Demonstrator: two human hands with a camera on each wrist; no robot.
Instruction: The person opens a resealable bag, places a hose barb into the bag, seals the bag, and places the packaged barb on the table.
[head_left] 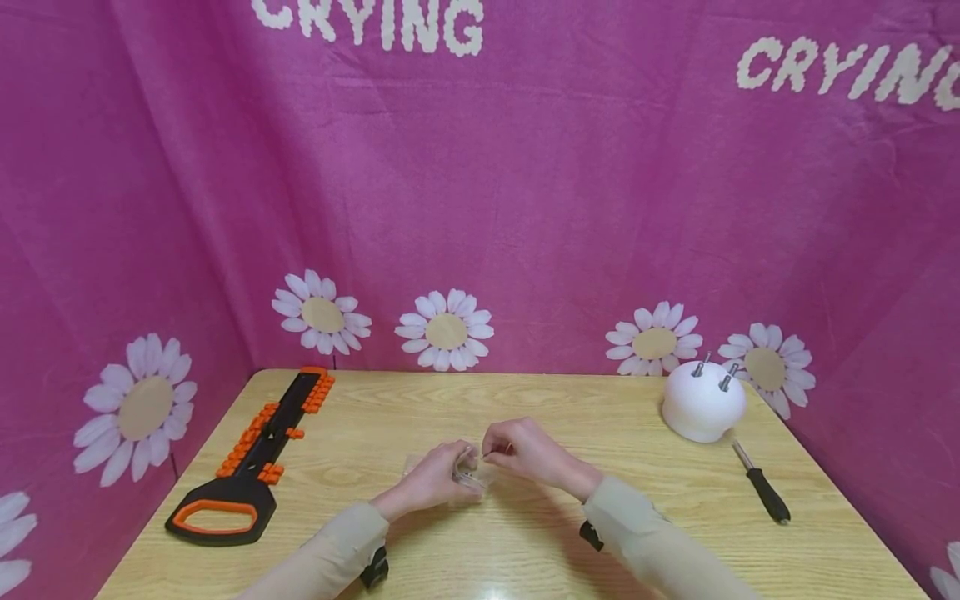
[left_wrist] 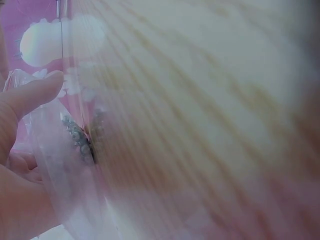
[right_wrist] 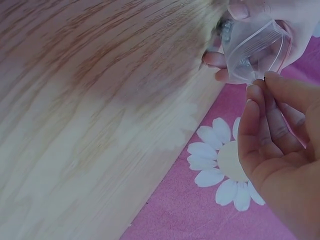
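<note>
My left hand [head_left: 441, 477] holds a clear plastic zip bag [right_wrist: 239, 62], its thumb on one side and fingers on the other. The bag's mouth gapes toward the right hand. Small grey metal screws [left_wrist: 80, 137] lie in the bag, blurred behind the film. My right hand [head_left: 531, 454] is at the bag's mouth, thumb and index fingertips pressed together with the other fingers curled. Between those fingertips a tiny dark piece shows, right at the bag's rim; I cannot tell its kind.
To the left lies a long black rack with orange clips [head_left: 272, 437] and a looped handle. A white rounded body with metal pegs [head_left: 703, 404] stands at the back right, a black-handled screwdriver [head_left: 765, 492] in front of it. Pink floral curtain [head_left: 525, 208] surrounds the wooden table [head_left: 525, 400].
</note>
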